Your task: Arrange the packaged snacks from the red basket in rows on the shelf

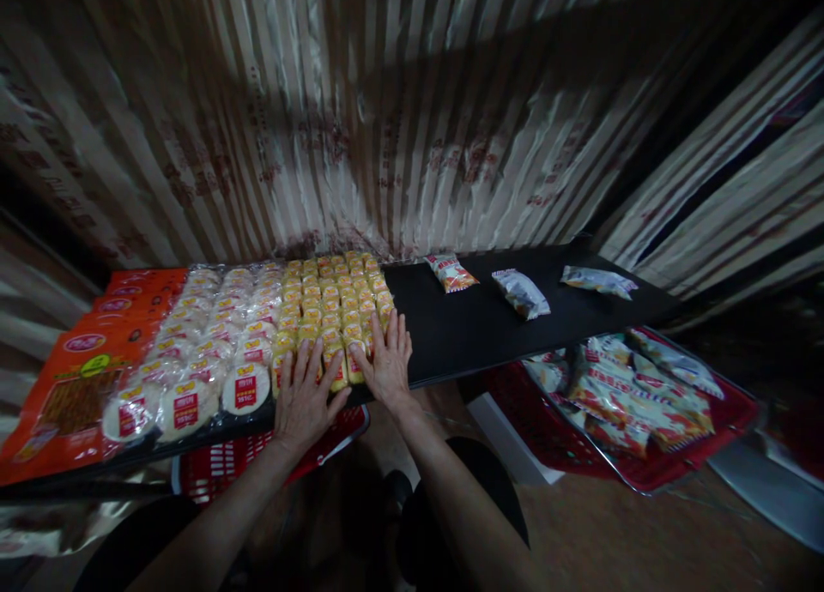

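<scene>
Both my hands rest on the near end of the rows of small yellow wrapped cakes (331, 292) on the black shelf (451, 343). My left hand (305, 399) lies with fingers spread over the front cakes, at the border with the round white wrapped crackers (248, 389). Against the right edge of the yellow rows, my right hand (388, 360) is spread too, its fingers pointing away from me. Neither hand holds anything. The cakes directly under my fingers are partly hidden.
Orange snack bags (83, 343) overlap at the shelf's left end. Three loose snack packets lie to the right, including a red-and-white packet (451, 273). Below, a red basket (727, 429) holds several similar packets. Another red basket (225, 468) stands under the shelf. Striped sheeting (322, 103) hangs behind.
</scene>
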The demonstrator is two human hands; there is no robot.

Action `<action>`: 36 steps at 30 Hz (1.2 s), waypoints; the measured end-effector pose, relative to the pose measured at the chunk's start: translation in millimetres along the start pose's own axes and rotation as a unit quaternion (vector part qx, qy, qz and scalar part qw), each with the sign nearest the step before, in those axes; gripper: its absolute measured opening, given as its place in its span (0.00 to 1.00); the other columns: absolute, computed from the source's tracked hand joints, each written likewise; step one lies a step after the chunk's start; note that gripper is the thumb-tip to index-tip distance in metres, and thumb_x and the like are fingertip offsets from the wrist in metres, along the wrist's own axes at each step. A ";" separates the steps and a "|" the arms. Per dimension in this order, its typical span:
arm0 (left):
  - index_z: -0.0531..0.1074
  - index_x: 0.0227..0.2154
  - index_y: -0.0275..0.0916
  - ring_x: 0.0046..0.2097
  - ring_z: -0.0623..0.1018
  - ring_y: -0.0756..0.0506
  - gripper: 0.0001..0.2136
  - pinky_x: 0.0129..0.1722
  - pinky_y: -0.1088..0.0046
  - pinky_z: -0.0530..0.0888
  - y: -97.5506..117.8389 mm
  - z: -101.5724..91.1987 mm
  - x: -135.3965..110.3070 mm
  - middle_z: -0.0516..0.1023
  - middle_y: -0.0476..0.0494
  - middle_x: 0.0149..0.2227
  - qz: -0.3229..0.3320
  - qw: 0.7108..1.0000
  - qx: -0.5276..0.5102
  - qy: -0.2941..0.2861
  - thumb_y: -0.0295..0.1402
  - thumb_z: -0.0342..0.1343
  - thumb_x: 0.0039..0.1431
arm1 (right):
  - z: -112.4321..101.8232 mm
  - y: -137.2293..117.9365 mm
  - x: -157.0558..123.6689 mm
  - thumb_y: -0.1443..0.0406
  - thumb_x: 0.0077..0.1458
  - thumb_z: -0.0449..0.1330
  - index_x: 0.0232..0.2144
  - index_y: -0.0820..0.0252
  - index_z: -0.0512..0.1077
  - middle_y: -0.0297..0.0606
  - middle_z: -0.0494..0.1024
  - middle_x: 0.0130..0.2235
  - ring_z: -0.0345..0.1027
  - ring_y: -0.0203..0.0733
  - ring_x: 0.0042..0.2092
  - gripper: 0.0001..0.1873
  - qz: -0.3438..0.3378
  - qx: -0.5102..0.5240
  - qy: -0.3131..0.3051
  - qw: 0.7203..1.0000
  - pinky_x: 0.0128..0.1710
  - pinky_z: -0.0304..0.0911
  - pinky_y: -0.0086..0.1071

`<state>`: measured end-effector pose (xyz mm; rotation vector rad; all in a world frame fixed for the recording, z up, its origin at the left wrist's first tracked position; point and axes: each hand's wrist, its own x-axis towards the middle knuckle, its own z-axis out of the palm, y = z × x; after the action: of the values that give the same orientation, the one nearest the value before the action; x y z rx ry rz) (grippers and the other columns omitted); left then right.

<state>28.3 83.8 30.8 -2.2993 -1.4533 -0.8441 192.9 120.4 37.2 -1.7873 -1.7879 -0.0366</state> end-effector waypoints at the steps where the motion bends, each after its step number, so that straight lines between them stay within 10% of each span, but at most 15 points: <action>1: 0.64 0.57 0.43 0.66 0.51 0.35 0.28 0.62 0.49 0.50 0.1 0.3 0.2 0.58 0.35 0.63 -0.003 1.000 -0.003 -0.004 0.47 0.54 0.55 | 0.4 0.2 0.0 0.49 0.59 0.48 0.64 0.54 0.49 0.45 0.37 0.68 0.28 0.55 0.68 0.35 -0.001 0.001 -0.004 1.000 0.60 0.42 0.54; 36: 0.62 0.58 0.47 0.67 0.48 0.36 0.29 0.63 0.51 0.48 0.4 5.3 3.3 0.55 0.38 0.65 -0.025 0.999 -0.001 0.026 0.46 0.57 0.53 | -4.3 36.6 8.2 0.53 0.60 0.48 0.63 0.54 0.50 0.43 0.39 0.68 0.32 0.53 0.68 0.31 -0.097 0.021 -0.033 0.995 0.61 0.44 0.54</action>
<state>31.3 88.8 28.8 -2.2348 -1.4928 -0.9132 228.9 129.3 30.0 -1.5972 -1.9881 -0.0172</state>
